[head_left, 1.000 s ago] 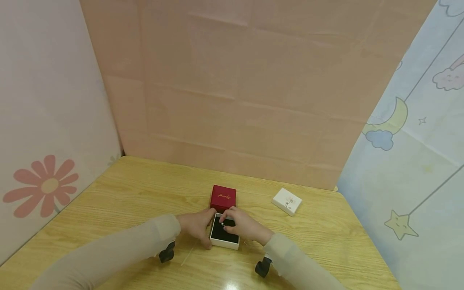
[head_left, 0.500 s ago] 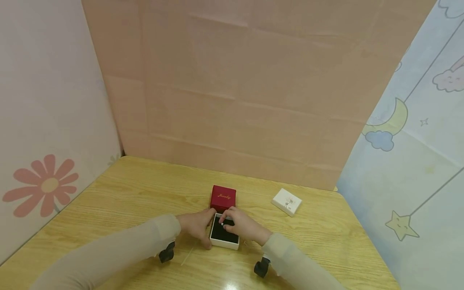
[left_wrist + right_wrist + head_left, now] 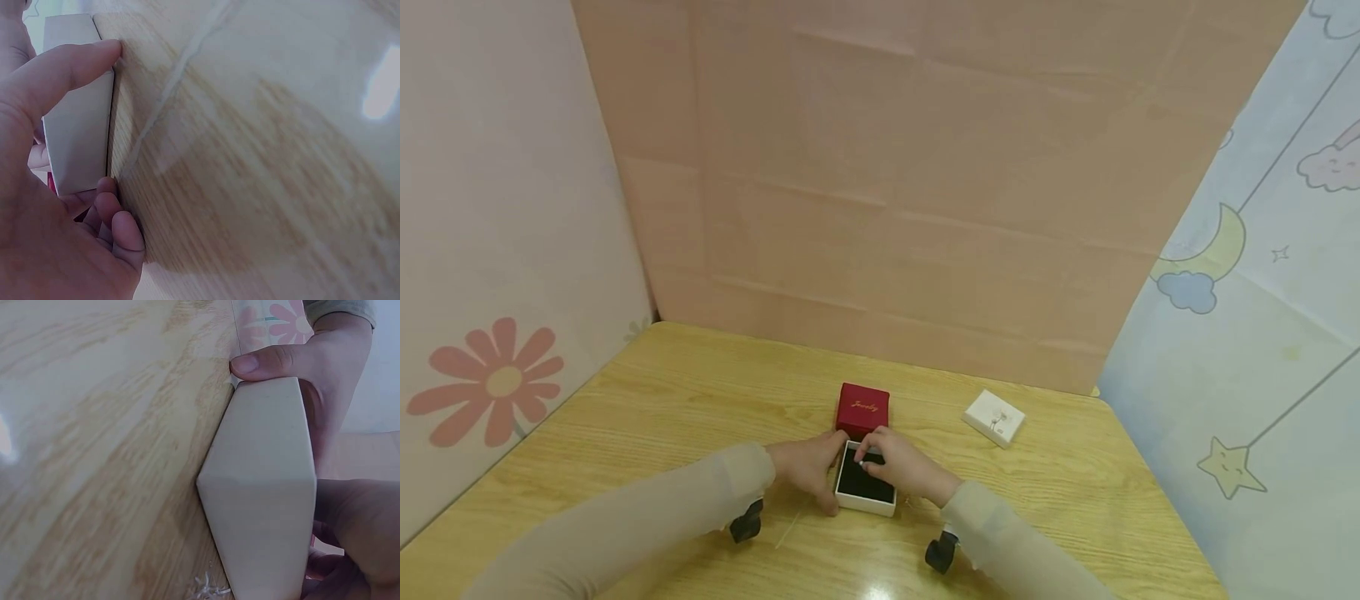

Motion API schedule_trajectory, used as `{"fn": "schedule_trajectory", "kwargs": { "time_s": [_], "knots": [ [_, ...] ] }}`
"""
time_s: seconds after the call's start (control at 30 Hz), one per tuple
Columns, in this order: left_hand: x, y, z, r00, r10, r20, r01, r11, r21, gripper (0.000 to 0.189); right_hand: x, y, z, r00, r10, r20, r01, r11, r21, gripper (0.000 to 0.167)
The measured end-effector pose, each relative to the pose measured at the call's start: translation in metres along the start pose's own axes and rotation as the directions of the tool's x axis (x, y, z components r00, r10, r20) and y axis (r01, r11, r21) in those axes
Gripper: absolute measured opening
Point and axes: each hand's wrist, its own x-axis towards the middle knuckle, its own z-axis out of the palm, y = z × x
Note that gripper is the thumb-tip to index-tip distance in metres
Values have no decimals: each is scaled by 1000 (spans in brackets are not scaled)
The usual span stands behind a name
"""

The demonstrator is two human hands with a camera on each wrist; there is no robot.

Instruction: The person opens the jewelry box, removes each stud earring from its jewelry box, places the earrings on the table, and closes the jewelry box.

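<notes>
A small open white box (image 3: 865,507) with a black lining (image 3: 871,488) sits on the table. My left hand (image 3: 808,468) grips the box from the left, thumb at the near corner and fingers toward the far one; the left wrist view shows the thumb (image 3: 84,62) along the white box wall (image 3: 80,134). Over the lining, my right hand (image 3: 904,467) pinches a tiny white bead-like piece (image 3: 861,462) between thumb and index finger. In the right wrist view the box hides most of these fingers.
A red lidded box (image 3: 863,407) with gold lettering stands just behind the white one. Farther right lies a white lid-like box (image 3: 994,417) with a printed flower. A thin pale strip (image 3: 788,530) lies at the left, and thin whitish strands (image 3: 209,589) lie beside the box.
My right thumb has closed in toward the index finger at the bead-like piece. The left hand and the boxes stay where they were.
</notes>
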Motion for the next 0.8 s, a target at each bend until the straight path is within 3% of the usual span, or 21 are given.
{"fn": "schedule_trajectory", "kwargs": {
  "time_s": [0.8],
  "knots": [
    [-3, 2, -1, 1000, 3, -3, -3, 1000, -5, 75, 0, -2, -4, 1000, -23, -11, 23, 999, -33, 7]
  ]
}}
